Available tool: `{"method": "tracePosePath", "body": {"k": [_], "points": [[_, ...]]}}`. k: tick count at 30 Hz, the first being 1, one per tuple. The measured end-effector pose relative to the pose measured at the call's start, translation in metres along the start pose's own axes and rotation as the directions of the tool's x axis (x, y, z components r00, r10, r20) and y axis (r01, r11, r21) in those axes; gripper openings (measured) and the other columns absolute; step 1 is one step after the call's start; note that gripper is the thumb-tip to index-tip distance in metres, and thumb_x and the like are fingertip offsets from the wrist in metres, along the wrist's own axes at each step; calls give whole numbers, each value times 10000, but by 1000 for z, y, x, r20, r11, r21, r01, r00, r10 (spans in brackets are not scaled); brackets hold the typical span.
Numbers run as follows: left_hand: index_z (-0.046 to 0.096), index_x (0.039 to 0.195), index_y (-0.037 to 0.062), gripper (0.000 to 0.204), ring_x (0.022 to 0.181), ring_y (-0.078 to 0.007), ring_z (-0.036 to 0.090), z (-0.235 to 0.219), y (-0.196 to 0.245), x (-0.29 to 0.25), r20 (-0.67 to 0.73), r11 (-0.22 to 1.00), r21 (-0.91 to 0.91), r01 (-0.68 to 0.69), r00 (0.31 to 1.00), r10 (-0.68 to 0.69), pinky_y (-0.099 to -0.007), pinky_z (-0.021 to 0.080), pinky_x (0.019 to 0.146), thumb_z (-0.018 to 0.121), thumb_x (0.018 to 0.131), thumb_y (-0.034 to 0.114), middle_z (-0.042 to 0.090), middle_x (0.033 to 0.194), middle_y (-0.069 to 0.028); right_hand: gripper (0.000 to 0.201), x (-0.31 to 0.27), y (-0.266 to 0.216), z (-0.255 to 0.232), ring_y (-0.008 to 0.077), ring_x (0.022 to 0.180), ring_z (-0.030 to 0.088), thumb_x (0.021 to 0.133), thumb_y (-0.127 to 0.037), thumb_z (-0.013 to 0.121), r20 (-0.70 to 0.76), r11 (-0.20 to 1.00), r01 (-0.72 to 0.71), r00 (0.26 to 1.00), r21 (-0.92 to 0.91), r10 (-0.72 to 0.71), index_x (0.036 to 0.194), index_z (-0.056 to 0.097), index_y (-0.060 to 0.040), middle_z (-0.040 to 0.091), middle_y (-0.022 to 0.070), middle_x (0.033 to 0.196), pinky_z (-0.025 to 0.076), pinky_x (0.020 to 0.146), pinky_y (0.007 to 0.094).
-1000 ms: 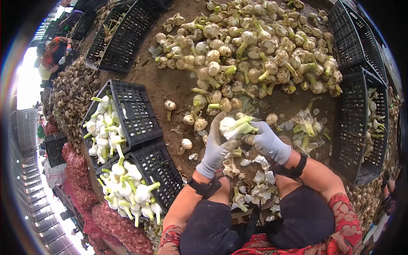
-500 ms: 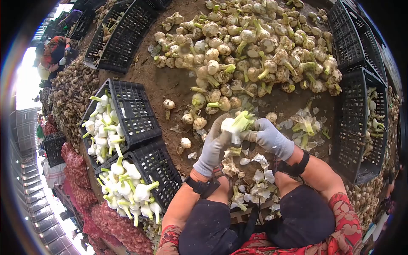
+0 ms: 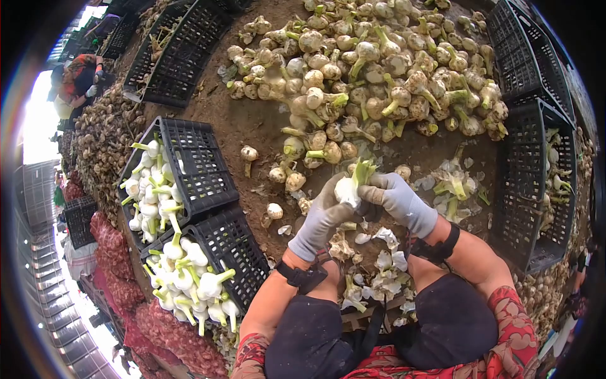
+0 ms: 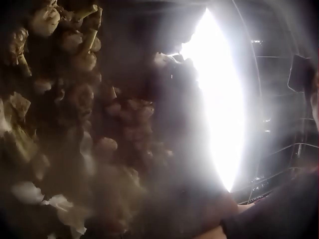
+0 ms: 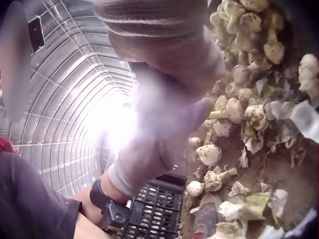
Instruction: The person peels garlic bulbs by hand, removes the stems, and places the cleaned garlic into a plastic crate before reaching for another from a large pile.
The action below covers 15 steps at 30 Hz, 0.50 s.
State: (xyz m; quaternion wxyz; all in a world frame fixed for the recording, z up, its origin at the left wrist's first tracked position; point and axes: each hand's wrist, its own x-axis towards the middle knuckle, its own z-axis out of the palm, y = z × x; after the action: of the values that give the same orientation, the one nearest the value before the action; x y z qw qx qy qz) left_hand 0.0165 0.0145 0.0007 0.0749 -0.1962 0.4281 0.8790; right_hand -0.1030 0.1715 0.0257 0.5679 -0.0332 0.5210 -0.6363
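In the head view a white garlic bulb [image 3: 346, 190] with a green stem is held between two gloved hands. My left hand [image 3: 320, 219] grips the bulb from the left, fingers curled round it. Against the stem's base, my right hand [image 3: 400, 203] pinches with thumb and fingers. Both gloves appear again in the right wrist view, the right hand [image 5: 164, 40] large at the top and the left hand [image 5: 140, 162] lower down; the bulb is not clear there. The left wrist view is dim and hazy, with no hand plainly visible.
A heap of soil-stained garlic [image 3: 379, 76] lies in front. Crates of white garlic [image 3: 196, 165] stand at the left, another crate [image 3: 524, 183] at the right. Peeled skins [image 3: 386, 278] lie between the feet. Someone bends over [image 3: 81, 79] at the far left.
The bulb has turned from lying sideways to stem upward, and sits slightly further left. The right fingers have moved from the stem's end to its base.
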Motion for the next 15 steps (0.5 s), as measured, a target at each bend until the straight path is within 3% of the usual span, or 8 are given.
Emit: {"method": "tracePosePath", "body": {"k": [1, 2, 4, 5, 7, 9, 11, 15], "points": [[370, 1421, 21, 802, 1040, -178, 606, -1, -2, 0, -21, 989, 144, -22, 999, 25, -364, 538, 856, 614, 878, 558, 595, 1185, -83, 246, 2, 6, 2, 86, 607, 610, 948, -252, 621, -3, 998, 49, 999, -28, -49, 961, 693, -18, 659, 19, 726, 479, 551, 224], [370, 1421, 21, 802, 1040, -178, 606, -3, -3, 1, -21, 989, 143, -23, 999, 26, -364, 538, 856, 614, 878, 558, 595, 1185, -83, 249, 3, 6, 4, 86, 592, 602, 948, -258, 621, -4, 994, 97, 995, -58, -98, 939, 694, -20, 643, 12, 703, 475, 543, 225], [384, 1410, 13, 719, 1020, -189, 619, -7, -6, 1, -52, 997, -37, 74, 996, -76, -379, 547, 846, 625, 909, 469, 597, 1186, -90, 257, -2, -3, 3, 82, 588, 598, 949, -266, 618, -21, 993, 36, 999, -110, -39, 916, 692, -22, 641, 12, 704, 472, 540, 226], [384, 1410, 13, 719, 1020, -189, 619, -6, -6, 2, -53, 997, -37, 74, 996, -76, -379, 547, 846, 625, 909, 469, 597, 1186, -90, 267, -4, -8, 2, 78, 584, 594, 950, -273, 615, -41, 987, -23, 999, -159, 17, 894, 691, -24, 640, 12, 705, 468, 537, 226], [406, 1396, 17, 655, 986, -198, 632, -4, -5, 4, -86, 974, -226, 10, 996, -30, -385, 556, 825, 587, 939, 450, 601, 1181, -89, 274, -5, -5, 2, 76, 585, 593, 951, -281, 612, -14, 992, -10, 1000, -127, 8, 891, 686, -24, 637, 11, 703, 465, 535, 224], [424, 1382, 17, 587, 971, -208, 640, -7, -7, 6, -103, 969, -244, 45, 992, -71, -381, 560, 811, 538, 973, 422, 603, 1180, -98, 280, -3, 1, -1, 73, 585, 592, 952, -288, 610, 14, 995, 3, 1000, -96, -2, 887, 681, -25, 634, 10, 700, 461, 532, 221], [418, 1384, 14, 660, 962, -203, 639, -5, -2, 3, -32, 886, -440, 146, 983, -179, -363, 556, 823, 575, 938, 474, 597, 1188, -94, 260, 4, 12, -6, 71, 601, 597, 957, -276, 598, 63, 994, 80, 995, -69, -75, 919, 673, -30, 629, 5, 699, 463, 544, 215], [375, 1412, 40, 763, 1013, -201, 613, 5, 8, -1, 130, 927, -358, 109, 989, -66, -378, 543, 828, 669, 871, 491, 593, 1203, -81, 245, 3, 8, -4, 73, 623, 606, 965, -256, 582, 43, 992, 107, 994, -66, -104, 948, 661, -25, 634, 3, 728, 472, 560, 218]]}}
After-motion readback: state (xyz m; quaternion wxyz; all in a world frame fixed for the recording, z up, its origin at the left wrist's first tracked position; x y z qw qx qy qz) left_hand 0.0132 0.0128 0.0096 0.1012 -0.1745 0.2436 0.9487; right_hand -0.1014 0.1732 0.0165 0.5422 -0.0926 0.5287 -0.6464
